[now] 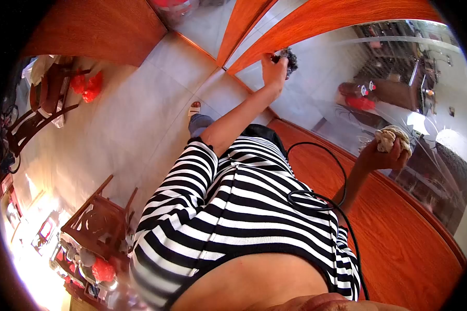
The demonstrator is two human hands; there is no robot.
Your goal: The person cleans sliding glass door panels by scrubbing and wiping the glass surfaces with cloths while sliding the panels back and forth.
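My left hand (275,72) reaches far out, its fingers closed around a dark, curly scouring pad (289,63). The pad lies against or very near the glass pane (316,78), beside the orange wooden frame (251,54); exact contact is hard to tell. Out to the right, my right hand (386,158) grips a crumpled beige cloth (394,141) in front of the glass. Whitish streaks and reflections of the room show on the pane.
A wooden lower panel (389,233) lies below the glass. A black cable (342,176) loops across my striped top. Wooden chairs (96,223) and red plastic bags (92,87) are on the left, over a pale tiled floor (140,109).
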